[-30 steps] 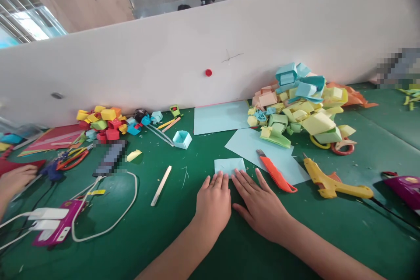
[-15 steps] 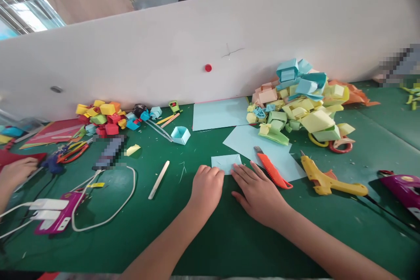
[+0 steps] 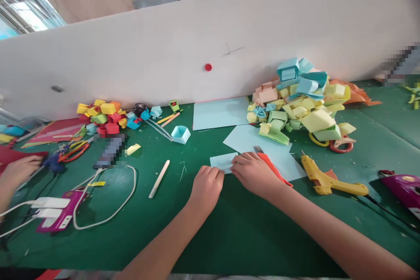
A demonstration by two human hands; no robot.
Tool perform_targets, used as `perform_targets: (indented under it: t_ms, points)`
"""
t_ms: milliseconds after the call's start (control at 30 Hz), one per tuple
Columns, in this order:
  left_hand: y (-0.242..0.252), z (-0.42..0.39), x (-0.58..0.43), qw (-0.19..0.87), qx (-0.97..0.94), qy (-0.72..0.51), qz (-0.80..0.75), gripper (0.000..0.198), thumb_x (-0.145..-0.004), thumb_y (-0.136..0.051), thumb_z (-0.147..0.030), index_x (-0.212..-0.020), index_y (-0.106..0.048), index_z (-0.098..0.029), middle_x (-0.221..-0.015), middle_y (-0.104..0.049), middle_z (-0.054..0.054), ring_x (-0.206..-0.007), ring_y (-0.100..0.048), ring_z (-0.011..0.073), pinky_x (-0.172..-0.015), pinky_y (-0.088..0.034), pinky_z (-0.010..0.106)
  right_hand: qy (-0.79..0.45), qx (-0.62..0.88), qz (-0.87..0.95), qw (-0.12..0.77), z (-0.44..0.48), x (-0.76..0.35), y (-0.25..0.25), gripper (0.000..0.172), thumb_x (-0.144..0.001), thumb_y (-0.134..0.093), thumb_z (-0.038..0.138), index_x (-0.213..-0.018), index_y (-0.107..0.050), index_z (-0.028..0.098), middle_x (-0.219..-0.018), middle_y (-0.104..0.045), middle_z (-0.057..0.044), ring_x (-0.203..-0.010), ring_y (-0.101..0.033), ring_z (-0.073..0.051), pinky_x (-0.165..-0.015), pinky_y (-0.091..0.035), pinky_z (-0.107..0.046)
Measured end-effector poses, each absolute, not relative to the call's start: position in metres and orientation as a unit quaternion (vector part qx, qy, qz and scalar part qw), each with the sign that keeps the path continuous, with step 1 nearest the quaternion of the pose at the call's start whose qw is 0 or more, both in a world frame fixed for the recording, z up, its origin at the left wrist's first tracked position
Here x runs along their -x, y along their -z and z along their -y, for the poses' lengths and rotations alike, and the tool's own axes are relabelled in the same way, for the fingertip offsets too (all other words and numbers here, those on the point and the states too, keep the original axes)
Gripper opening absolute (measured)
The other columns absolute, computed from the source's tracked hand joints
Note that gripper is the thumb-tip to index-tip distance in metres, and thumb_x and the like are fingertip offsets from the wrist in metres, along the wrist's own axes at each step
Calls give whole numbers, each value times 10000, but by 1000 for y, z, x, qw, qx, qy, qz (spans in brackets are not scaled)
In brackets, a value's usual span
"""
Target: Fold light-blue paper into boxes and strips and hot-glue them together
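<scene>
A small folded light blue paper (image 3: 222,161) lies on the green table (image 3: 249,236) just ahead of both my hands. My left hand (image 3: 206,187) is curled into a loose fist at the paper's near edge. My right hand (image 3: 254,172) has its fingers bent and pinches the paper's right edge. An orange utility knife (image 3: 271,166) lies right beside and partly under my right hand, on a larger light blue sheet (image 3: 262,148).
A yellow glue gun (image 3: 328,178), a pile of folded paper boxes (image 3: 298,105), a second heap of small coloured boxes (image 3: 101,116), a white stick (image 3: 159,178), a blue open box (image 3: 181,134), cables and a purple device (image 3: 61,216). Another person's hand (image 3: 18,173) at left.
My left hand closed from flat fingers to a fist. My right hand moved up and curled onto the folded paper's right edge, covering more of the knife.
</scene>
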State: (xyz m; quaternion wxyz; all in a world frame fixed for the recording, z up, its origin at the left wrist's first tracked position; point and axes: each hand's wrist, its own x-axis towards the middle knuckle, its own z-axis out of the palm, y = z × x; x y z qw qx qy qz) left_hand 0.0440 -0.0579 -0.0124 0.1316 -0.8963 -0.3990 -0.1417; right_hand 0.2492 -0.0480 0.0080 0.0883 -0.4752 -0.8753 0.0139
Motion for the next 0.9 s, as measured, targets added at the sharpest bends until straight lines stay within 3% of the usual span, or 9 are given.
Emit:
perform_targets:
  t_ms: [167,300,433,600,900]
  points:
    - [16,64,-46,147,895,139,397,271,-943,-486,25,-1006,-698,-131,-813,-666,65,-770,-622,221,-778,-501,364,5,462,874,151,63,-256,16,344,-1028,-458,132,-1218,-736,202,-1322,-711,-84,-1187,-653,-249,-1013,-512,-408]
    - [19,69,-49,153,889,137,409,294,-961,-454,24,-1073,-691,-109,-872,-690,92,-800,-642,234,-786,-511,379,43,451,879,150,76,-253,32,455,-962,-456,59,-1374,-644,103,-1458,-626,-135,-1331,-593,-291,-1163,-448,-461]
    - [20,71,-51,148,888,134,414,298,-961,-450,26,-1059,-694,-116,-848,-684,85,-789,-651,234,-782,-521,381,49,466,875,119,84,-246,34,522,-922,-469,52,-1432,-571,17,-1540,-523,-202,-1419,-513,-337,-1199,-417,-487]
    - [20,72,-51,138,890,133,415,302,-971,-451,8,-1091,-690,-131,-862,-686,86,-811,-660,234,-794,-529,381,29,478,872,105,86,-244,29,518,-937,-457,67,-1445,-559,41,-1566,-494,-187,-1444,-487,-323,-1218,-392,-485]
    - [20,75,-47,113,885,143,428,329,-948,-475,-15,-1190,-678,-108,-1064,-723,134,-941,-668,259,-877,-555,409,-32,471,876,99,90,-249,18,682,-1004,-496,465,-1564,-422,84,-1631,-396,-186,-1509,-377,-356,-1249,-298,-552]
